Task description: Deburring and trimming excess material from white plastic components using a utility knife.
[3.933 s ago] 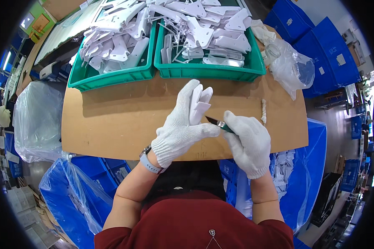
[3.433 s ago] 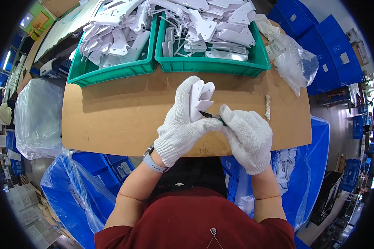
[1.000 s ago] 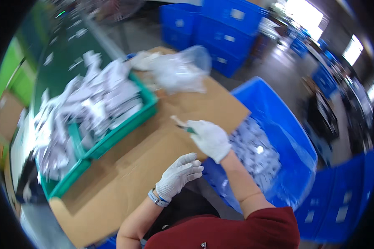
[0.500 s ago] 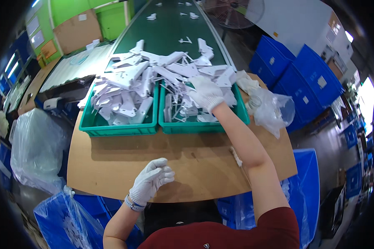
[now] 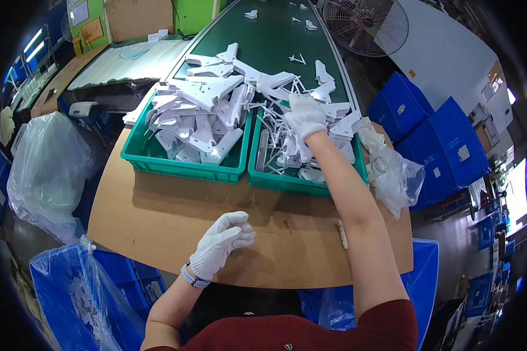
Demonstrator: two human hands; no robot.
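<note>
The right hand [image 5: 305, 116] is extended into the right tray [image 5: 263, 178], its grip closed over white plastic parts [image 5: 328, 111] heaped there (which single piece is pinched cannot be told). The left hand [image 5: 221, 241] is rested on the worktop [image 5: 152, 219], fingers loosely curled and holding nothing, seemingly kept free to receive a part. A second tray [image 5: 181, 167], likewise heaped, is set touching the first, both within reach. The worktop is covered in brown board. A green conveyor [image 5: 275, 35], a fan [image 5: 366, 26], blue bins [image 5: 427, 126] and clear bags [image 5: 41, 169] are noted around.
</note>
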